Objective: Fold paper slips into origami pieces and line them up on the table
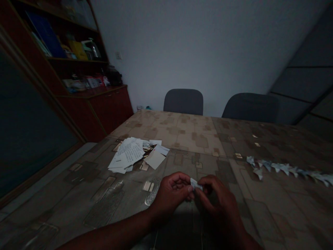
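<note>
- Small white paper piece (pixel 196 184), lower centre of the frame, held between the fingertips of both hands.
- Left hand (pixel 173 190): thumb and fingers pinching the paper's left end, other fingers curled.
- Right hand (pixel 220 196): pinching its right end.
- Risk, judged: so small a piece could tear or crease crookedly if pulled unevenly; dim light may hide its edges.
- Risk, judged: a sweeping right forearm could scatter the folded paper pieces (pixel 285 168), right of frame.
- Tabletop (pixel 194 119): patterned, glossy in patches; loose paper pile (pixel 128 154), left of centre.
- Room: two grey chairs (pixel 183 101), pale wall (pixel 182 45), reddish cabinet (pixel 111 109) upper left.
</note>
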Available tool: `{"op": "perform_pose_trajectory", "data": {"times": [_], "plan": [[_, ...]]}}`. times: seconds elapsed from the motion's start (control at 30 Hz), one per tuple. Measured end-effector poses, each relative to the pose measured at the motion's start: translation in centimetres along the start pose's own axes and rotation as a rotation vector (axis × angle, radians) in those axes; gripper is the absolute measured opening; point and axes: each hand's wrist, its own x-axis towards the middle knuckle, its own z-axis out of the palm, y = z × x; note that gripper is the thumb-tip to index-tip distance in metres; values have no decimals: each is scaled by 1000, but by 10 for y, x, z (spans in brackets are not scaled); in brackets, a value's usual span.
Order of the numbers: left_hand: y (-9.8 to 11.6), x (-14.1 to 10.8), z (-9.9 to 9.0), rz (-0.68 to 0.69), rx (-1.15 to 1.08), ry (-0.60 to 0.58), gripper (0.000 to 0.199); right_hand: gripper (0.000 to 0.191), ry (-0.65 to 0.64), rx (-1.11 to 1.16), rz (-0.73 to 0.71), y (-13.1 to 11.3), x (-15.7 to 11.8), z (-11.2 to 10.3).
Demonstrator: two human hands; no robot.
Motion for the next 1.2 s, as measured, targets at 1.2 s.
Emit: {"op": "perform_pose_trajectory", "data": {"times": [1.2], "plan": [[2,3,-6,101,72,1,27,14,-246,331,261,16,7,-1]]}}
